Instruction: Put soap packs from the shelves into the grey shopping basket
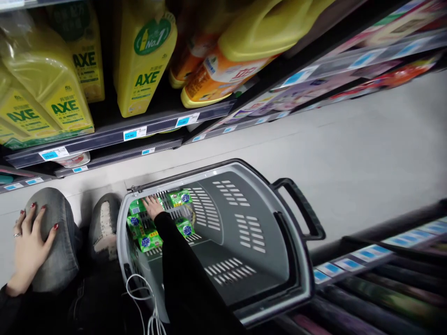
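Several green packets (151, 243) lie together at the bottom of the grey basket (268, 209), at the end nearest the knees, with bare slotted plastic beyond them. The right hand (152, 205) reaches in over them, fingers partly spread and lightly bent, the tips on or just above a packet by the wall; whether it has hold of one, I cannot tell. For neat handling, I would keep the wrist low, press with flat fingers rather than pinch the soft-looking wrapping, and square each packet against the wall so that none rides up on its neighbour. The black sleeve (188, 270) crosses the basket, so the elbow is best kept off the rim. The white cord (151, 321) hangs close by the near side and could snag. The left hand (33, 239), fingers spread and holding nothing, rests on one knee (59, 218), a good brace for leaning. Beyond stand yellow bottles (145, 70) on the shelf (104, 135).
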The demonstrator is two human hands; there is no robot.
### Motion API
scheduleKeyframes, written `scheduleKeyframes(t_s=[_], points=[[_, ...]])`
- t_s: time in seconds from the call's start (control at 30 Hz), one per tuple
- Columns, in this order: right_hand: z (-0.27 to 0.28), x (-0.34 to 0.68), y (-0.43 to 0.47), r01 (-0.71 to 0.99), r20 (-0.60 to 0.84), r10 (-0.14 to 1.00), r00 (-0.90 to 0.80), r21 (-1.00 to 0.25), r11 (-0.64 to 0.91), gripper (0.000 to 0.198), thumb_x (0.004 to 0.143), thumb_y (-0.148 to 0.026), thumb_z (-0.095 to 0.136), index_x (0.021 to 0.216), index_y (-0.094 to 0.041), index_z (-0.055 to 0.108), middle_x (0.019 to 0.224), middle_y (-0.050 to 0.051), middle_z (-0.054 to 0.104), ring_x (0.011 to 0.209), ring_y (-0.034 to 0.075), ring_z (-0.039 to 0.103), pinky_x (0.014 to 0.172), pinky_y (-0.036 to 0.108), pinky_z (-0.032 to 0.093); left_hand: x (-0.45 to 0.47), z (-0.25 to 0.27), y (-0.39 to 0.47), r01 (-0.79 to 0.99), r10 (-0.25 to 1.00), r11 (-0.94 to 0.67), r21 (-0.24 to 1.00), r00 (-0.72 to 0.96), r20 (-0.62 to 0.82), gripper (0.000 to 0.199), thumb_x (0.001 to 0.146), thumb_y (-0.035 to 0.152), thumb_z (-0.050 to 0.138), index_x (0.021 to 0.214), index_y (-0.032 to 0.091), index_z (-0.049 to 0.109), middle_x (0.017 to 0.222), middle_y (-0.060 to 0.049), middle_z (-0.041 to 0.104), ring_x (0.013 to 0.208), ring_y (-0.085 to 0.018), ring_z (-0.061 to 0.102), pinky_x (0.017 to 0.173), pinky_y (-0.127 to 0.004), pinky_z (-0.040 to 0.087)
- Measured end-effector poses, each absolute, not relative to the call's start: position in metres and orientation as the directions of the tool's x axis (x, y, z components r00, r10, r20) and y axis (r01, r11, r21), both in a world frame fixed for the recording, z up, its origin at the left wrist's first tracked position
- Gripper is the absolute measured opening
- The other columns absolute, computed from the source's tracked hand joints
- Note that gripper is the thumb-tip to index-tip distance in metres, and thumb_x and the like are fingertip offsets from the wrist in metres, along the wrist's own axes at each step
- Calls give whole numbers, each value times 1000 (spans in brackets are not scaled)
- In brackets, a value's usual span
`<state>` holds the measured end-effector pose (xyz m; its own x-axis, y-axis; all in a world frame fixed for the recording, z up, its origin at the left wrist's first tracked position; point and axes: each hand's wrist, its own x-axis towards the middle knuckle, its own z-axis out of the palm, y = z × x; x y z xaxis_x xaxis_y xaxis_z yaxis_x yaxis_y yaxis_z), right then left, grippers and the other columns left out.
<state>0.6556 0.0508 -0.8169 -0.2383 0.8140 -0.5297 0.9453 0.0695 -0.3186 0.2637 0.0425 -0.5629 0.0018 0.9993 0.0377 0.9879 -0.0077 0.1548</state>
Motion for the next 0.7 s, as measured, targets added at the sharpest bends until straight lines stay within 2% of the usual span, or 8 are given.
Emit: scheduleKeyframes(t_s=[0.2, 0.43, 0.57, 0.7], points=[[-816, 646, 52, 957, -573, 799, -184, -288, 14, 42, 95, -25, 58, 136, -18, 50, 146, 12, 44, 131, 29, 46, 108, 52, 39, 263, -566, 45, 989, 999, -29, 148, 24, 35, 60, 94, 49, 40, 142, 13, 44, 152, -17, 35, 146, -36, 20, 118, -52, 22], [-811, 638, 51, 948, -554, 805, -212, -316, 32, 41, 95, -25, 58, 135, -19, 50, 145, 11, 45, 130, 29, 46, 107, 52, 40, 260, -565, 45, 988, 998, -34, 152, 27, 50, 60, 94, 48, 42, 146, 18, 39, 156, -14, 30, 147, -34, 19, 120, -51, 20], [-805, 640, 61, 946, -560, 803, -205, -325, 15, 38, 95, -28, 58, 131, -19, 54, 141, 10, 49, 128, 28, 47, 107, 52, 38, 261, -565, 44, 988, 999, -29, 150, 23, 42, 60, 94, 47, 41, 146, 16, 40, 156, -15, 31, 147, -34, 19, 120, -51, 19], [-794, 635, 50, 959, -579, 811, -87, -270, -90, 48, 93, -29, 59, 138, -18, 48, 149, 11, 41, 137, 30, 36, 113, 54, 28, 259, -566, 43, 988, 999, -21, 152, 15, 41, 60, 94, 47, 42, 147, 20, 38, 156, -12, 30, 147, -34, 19, 120, -51, 20]])
